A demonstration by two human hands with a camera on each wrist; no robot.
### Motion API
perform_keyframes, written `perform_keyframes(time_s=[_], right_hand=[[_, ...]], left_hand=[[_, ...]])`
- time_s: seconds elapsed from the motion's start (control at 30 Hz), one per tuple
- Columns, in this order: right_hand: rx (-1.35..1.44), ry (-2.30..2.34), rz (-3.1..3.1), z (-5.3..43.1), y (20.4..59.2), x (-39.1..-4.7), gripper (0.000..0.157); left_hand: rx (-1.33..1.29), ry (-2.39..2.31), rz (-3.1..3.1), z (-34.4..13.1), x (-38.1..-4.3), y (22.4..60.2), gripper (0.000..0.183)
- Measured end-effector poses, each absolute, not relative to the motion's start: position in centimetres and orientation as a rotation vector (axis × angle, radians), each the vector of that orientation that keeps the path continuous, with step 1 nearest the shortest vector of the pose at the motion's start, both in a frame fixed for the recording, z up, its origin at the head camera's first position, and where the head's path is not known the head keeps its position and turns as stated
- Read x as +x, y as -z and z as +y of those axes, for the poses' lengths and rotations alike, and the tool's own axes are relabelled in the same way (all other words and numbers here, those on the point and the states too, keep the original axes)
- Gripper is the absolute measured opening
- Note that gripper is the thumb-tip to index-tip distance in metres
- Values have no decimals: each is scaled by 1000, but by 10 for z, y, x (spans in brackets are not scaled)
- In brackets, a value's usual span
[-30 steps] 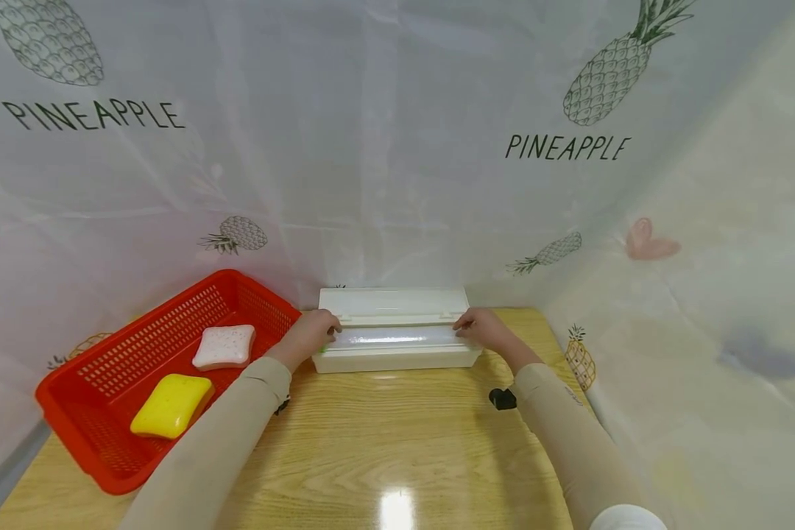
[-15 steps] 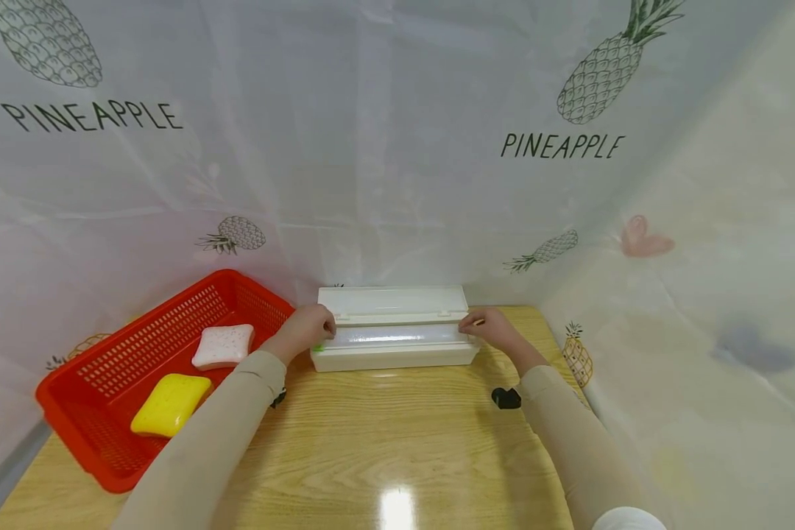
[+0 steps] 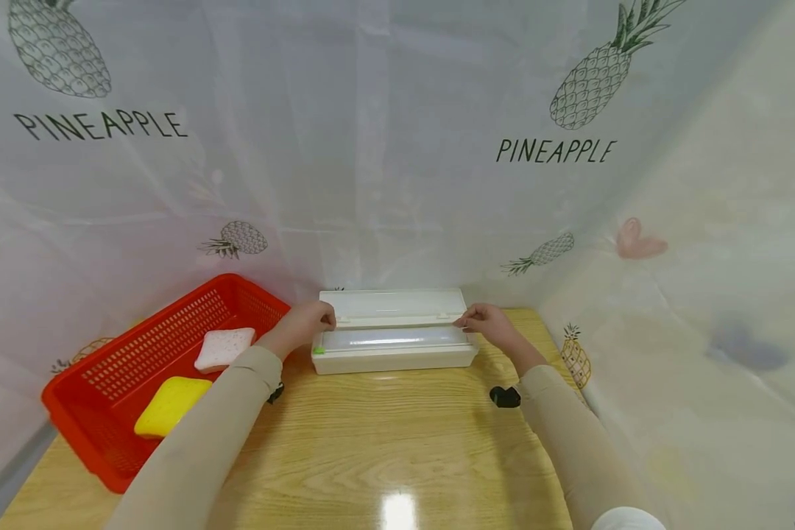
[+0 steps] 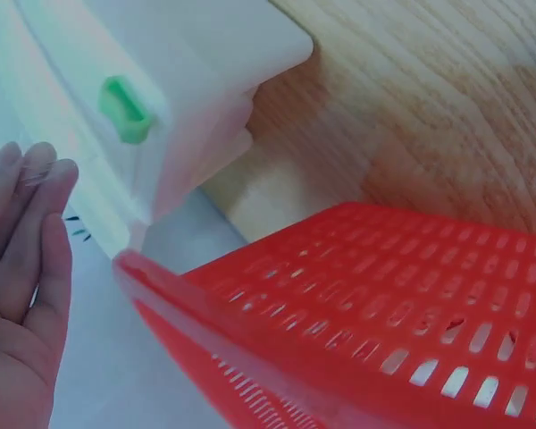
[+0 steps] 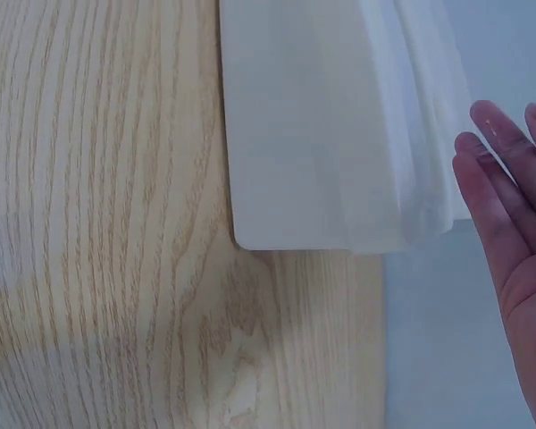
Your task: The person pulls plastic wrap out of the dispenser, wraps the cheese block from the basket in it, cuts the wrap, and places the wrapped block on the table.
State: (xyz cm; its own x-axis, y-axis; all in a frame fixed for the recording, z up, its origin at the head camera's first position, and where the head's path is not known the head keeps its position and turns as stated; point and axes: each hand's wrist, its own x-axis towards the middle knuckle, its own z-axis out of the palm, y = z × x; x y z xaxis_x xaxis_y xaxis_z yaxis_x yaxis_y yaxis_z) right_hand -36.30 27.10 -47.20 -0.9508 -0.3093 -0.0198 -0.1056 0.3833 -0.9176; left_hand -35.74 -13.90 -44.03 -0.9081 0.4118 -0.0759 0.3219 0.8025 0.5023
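Observation:
A long white cling film dispenser [image 3: 394,359] lies at the far side of the table, its lid [image 3: 392,303] raised against the curtain. Clear cling film [image 3: 396,337] shines across its opening. My left hand [image 3: 302,326] is at the left end, fingertips pinching the film edge; faint glints of film cross the fingertips in the left wrist view. A green slider [image 4: 125,112] sits on that end of the box. At the right end my right hand [image 3: 493,326] pinches the film with thumb and fingers; the thumb is hidden in the right wrist view [image 5: 518,206].
A red perforated basket [image 3: 106,368] stands on the left, close to my left forearm, with a white speckled sponge [image 3: 224,349] and a yellow sponge [image 3: 171,406] inside. A patterned curtain [image 3: 397,147] hangs behind the wooden table [image 3: 384,434].
Both hands have lifted slightly off the roll toward the raised lid. The left hand has moved back, uncovering the green slider. The shiny film now looks flatter across the box.

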Motion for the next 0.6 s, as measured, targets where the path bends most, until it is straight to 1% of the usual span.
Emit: perform_keyframes(time_s=[0.27, 0.6], right_hand=[[-400, 1644, 2473, 271, 455, -362, 18], [-343, 1666, 2590, 270, 428, -360, 18]], left_hand=[[612, -759, 2781, -142, -361, 422, 12], [643, -906, 2731, -147, -361, 394, 10]])
